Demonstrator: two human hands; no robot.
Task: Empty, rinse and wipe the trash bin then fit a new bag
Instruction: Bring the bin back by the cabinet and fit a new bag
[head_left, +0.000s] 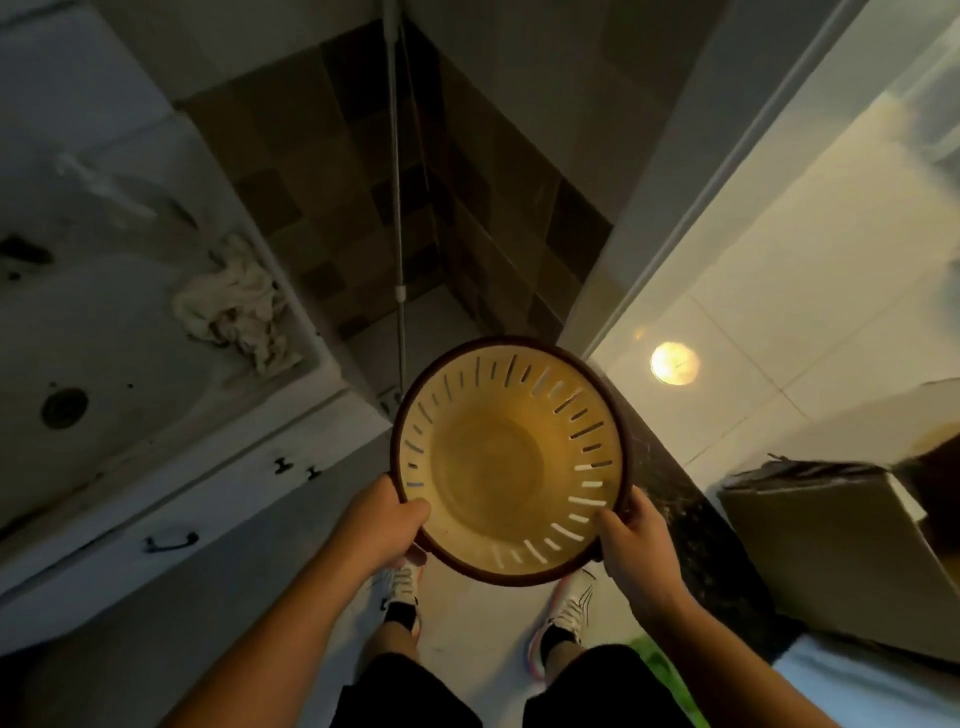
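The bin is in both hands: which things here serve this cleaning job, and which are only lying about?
For the job:
- trash bin, empty, no bag inside
- left hand and right hand, holding its rim
- sink for rinsing
- crumpled cloth, probably for wiping

Lying about:
- cardboard box
- pole in the corner

The yellow trash bin (511, 460), dark-rimmed with slotted walls, is seen upright and empty, held above the floor, mouth facing up.

Sink (78, 332) left, bin (511, 460) centre, box (831, 561) right
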